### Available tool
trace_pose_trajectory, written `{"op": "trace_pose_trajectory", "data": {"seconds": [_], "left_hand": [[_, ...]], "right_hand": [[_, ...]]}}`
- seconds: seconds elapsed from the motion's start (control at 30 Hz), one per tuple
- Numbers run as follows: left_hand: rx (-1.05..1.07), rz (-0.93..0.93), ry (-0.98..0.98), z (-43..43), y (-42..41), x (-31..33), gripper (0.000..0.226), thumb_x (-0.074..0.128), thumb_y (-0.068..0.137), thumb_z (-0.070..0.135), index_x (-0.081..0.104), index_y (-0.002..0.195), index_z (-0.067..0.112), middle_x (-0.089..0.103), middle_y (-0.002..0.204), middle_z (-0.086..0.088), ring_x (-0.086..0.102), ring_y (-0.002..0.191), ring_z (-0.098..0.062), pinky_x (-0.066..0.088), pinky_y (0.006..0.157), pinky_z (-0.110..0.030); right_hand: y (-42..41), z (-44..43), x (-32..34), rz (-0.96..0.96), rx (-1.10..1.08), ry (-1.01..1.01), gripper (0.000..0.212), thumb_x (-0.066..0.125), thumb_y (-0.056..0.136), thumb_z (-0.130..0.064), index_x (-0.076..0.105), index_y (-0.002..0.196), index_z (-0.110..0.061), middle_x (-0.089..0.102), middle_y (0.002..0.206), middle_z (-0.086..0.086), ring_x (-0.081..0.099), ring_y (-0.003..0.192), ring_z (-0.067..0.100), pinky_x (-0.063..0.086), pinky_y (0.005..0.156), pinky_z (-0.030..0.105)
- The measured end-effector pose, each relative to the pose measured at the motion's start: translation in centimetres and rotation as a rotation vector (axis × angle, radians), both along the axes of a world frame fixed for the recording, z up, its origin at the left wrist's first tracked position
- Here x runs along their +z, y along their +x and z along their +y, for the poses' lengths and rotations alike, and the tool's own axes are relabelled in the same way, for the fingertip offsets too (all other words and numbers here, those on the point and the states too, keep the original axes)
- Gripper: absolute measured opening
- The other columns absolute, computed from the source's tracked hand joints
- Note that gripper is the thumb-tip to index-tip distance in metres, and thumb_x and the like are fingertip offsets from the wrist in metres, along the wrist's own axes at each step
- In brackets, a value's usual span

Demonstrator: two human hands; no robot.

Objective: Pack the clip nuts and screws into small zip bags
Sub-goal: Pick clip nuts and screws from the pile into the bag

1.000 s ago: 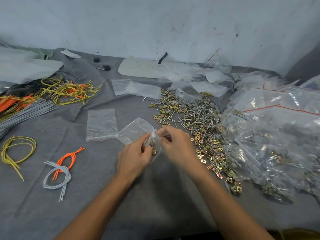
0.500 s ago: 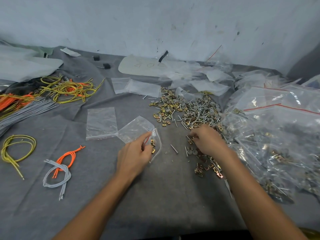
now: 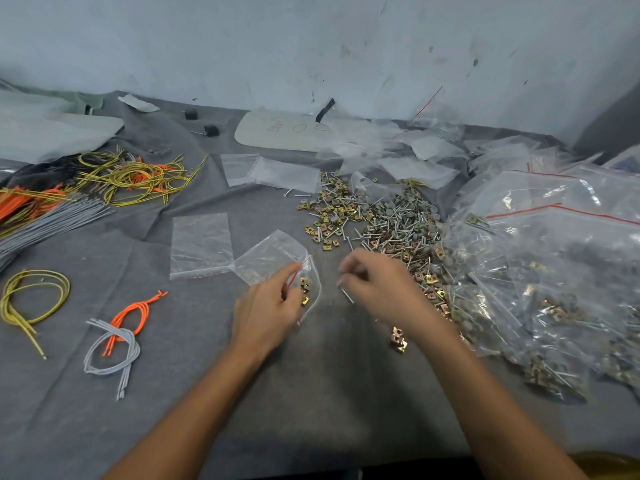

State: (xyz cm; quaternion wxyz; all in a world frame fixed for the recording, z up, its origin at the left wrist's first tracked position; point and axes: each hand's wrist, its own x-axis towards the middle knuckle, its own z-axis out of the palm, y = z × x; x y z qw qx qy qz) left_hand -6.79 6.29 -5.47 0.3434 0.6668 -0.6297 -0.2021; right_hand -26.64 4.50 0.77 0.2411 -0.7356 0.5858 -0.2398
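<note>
My left hand (image 3: 268, 306) pinches the red-striped mouth of a small clear zip bag (image 3: 273, 256) and holds it open; a few gold clip nuts (image 3: 304, 289) lie inside. My right hand (image 3: 375, 284), blurred by motion, is just right of the bag's mouth with its fingers curled around a silver screw (image 3: 347, 295). A loose pile of gold clip nuts and silver screws (image 3: 377, 223) spreads across the grey cloth behind and right of that hand. A few clip nuts (image 3: 398, 339) lie under my right wrist.
An empty zip bag (image 3: 201, 244) lies flat left of the held one, more empty bags (image 3: 273, 173) farther back. Large filled bags (image 3: 554, 271) crowd the right side. Yellow, orange and grey wire bundles (image 3: 114, 336) lie on the left. A wall closes the back.
My right hand left the bag, reached into the pile on the right, and has come back toward the bag's mouth with a screw. My left hand kept holding the bag.
</note>
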Motion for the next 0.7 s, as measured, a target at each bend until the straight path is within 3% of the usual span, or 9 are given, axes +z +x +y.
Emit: {"op": "trace_pose_trajectory", "data": {"seconds": [0.17, 0.3, 0.47, 0.6, 0.7], "left_hand": [[-0.002, -0.001, -0.011, 0.2, 0.0, 0.0, 0.049, 0.041, 0.089, 0.050, 0.055, 0.136, 0.045, 0.075, 0.106, 0.007, 0.067, 0.103, -0.022, 0.051, 0.082, -0.039], [-0.003, 0.010, -0.002, 0.1, 0.0, 0.1, 0.050, 0.039, 0.088, 0.051, 0.055, 0.135, 0.046, 0.075, 0.107, 0.007, 0.066, 0.104, -0.023, 0.052, 0.085, -0.040], [-0.002, 0.042, -0.020, 0.0, 0.0, 0.0, 0.049, 0.041, 0.088, 0.050, 0.059, 0.134, 0.043, 0.075, 0.108, 0.007, 0.067, 0.103, -0.022, 0.053, 0.083, -0.040], [0.009, 0.048, -0.025, 0.1, 0.0, 0.0, 0.047, 0.043, 0.088, 0.051, 0.059, 0.132, 0.043, 0.076, 0.103, 0.008, 0.068, 0.103, -0.021, 0.054, 0.084, -0.038], [0.008, 0.007, -0.023, 0.0, -0.1, 0.0, 0.052, 0.039, 0.085, 0.053, 0.056, 0.133, 0.045, 0.075, 0.100, 0.007, 0.067, 0.101, -0.024, 0.053, 0.082, -0.038]], "right_hand": [[2.8, 0.7, -0.8, -0.034, 0.081, 0.002, 0.011, 0.064, 0.090, -0.019, 0.064, 0.084, -0.028, 0.068, 0.079, -0.011, 0.063, 0.079, 0.010, 0.052, 0.078, 0.035], [0.9, -0.2, -1.6, 0.134, 0.061, 0.022, 0.007, 0.064, 0.093, -0.024, 0.069, 0.097, -0.025, 0.066, 0.093, -0.008, 0.062, 0.091, 0.016, 0.050, 0.088, 0.037], [2.5, 0.5, -3.6, 0.342, 0.189, -0.070, 0.015, 0.060, 0.096, -0.035, 0.063, 0.103, -0.023, 0.057, 0.102, 0.000, 0.053, 0.102, 0.025, 0.043, 0.086, 0.037], [2.1, 0.7, -3.8, 0.232, 0.123, -0.095, 0.013, 0.065, 0.092, -0.028, 0.054, 0.087, -0.024, 0.056, 0.090, -0.006, 0.055, 0.093, 0.022, 0.040, 0.077, 0.036], [2.0, 1.1, -3.1, 0.048, 0.071, -0.139, 0.011, 0.067, 0.090, -0.026, 0.057, 0.085, -0.025, 0.059, 0.082, -0.011, 0.057, 0.081, 0.011, 0.046, 0.076, 0.034]]}}
